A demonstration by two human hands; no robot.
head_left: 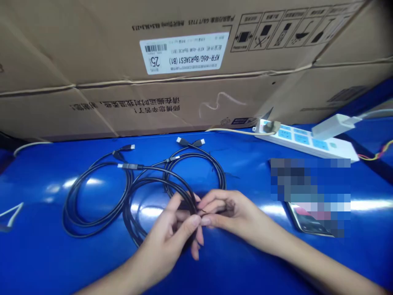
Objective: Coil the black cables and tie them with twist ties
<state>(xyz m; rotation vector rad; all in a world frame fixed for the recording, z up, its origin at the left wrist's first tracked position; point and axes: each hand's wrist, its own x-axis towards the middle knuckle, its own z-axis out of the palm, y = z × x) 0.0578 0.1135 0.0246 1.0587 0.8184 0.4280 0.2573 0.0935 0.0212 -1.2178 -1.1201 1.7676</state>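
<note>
The left hand (164, 233) and the right hand (236, 213) meet just above the glossy blue counter (46, 262), almost touching at the fingertips. Each one pinches a thin black cable (196, 207) between thumb and fingers: the right hand's fingers are pressed together on it, while the left hand's curl around it. The fingers hide how many strands they hold.

Beyond and to the left of the left hand lie loose coils of black cable (68, 213), looped on the counter and touching the hands' strand. Black connector plugs with metal tips (130, 166) point away from the hands at the far side of the coils.

Ahead of the right hand sits a white power strip with blue sockets (303, 141), with a white plug adapter (331, 127) on its far end and a beige cord (236, 131) running left from it. Just beside the right hand lies a smartphone (302, 221), mostly blurred out. A large brown cardboard box (184, 102) with a white barcode label (184, 53) stands beyond everything, against the counter's far edge.
</note>
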